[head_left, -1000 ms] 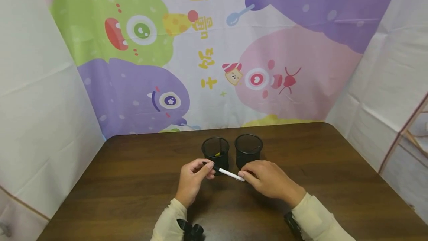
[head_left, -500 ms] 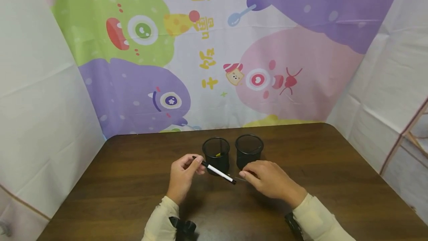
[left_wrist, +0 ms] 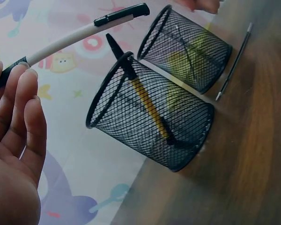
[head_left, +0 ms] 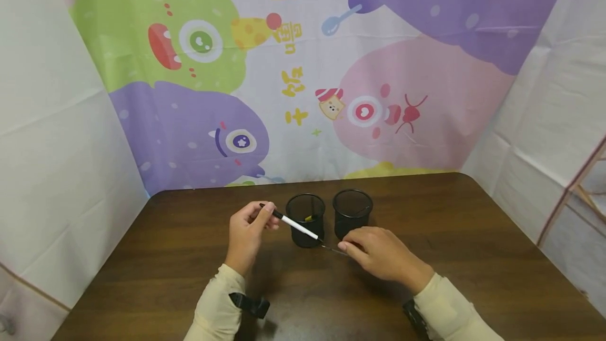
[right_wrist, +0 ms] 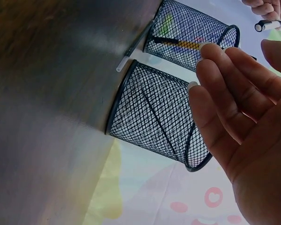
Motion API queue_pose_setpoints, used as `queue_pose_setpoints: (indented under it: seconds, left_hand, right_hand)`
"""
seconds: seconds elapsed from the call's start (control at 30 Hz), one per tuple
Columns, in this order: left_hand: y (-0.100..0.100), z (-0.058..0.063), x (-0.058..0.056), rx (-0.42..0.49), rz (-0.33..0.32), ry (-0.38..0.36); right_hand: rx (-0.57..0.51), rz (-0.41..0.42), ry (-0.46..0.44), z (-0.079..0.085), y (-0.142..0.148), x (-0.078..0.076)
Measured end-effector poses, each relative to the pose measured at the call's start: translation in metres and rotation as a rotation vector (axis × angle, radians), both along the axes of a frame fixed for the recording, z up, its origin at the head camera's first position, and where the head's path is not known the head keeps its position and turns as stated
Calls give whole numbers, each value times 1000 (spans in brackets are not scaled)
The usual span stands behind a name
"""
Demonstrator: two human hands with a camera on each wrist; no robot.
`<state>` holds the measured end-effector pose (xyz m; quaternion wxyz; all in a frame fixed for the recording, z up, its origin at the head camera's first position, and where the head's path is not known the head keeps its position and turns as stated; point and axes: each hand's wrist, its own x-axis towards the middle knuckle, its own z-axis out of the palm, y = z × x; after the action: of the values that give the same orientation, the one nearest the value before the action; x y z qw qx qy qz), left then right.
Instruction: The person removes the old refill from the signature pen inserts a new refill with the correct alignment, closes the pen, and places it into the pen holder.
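Note:
My left hand (head_left: 247, 233) pinches a white click pen (head_left: 299, 227) by its black end. The pen's clip end (left_wrist: 122, 18) points up and away in the left wrist view. In the right wrist view my right hand (right_wrist: 243, 101) has nothing in its loosely bent fingers. A thin dark pen refill (left_wrist: 234, 62) lies on the table in front of the two holders, below my right fingers. The left black mesh pen holder (head_left: 306, 234) has a yellow-and-black pen (left_wrist: 147, 105) in it. A thin dark stick (right_wrist: 159, 119) leans inside the right mesh holder (head_left: 351, 225).
The brown wooden table (head_left: 189, 257) runs back to a cartoon-printed cloth (head_left: 303, 151). White cloth sides (head_left: 57, 136) hang at left and right. The two holders stand side by side near the table's middle.
My left hand has moved left and slightly up with the pen, drawing it away from my right fingers. The refill has come into sight on the table. My right hand stays put.

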<state>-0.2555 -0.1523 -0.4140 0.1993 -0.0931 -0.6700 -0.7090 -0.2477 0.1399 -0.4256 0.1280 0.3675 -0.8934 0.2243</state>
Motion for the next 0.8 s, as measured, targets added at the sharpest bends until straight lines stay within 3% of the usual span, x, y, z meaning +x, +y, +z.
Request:
queue_pose_setpoints:
  seconds: [0.8]
  left_hand:
    - [-10, 14, -14, 20, 97, 85]
  right_hand:
    - [21, -4, -27, 2, 2, 0]
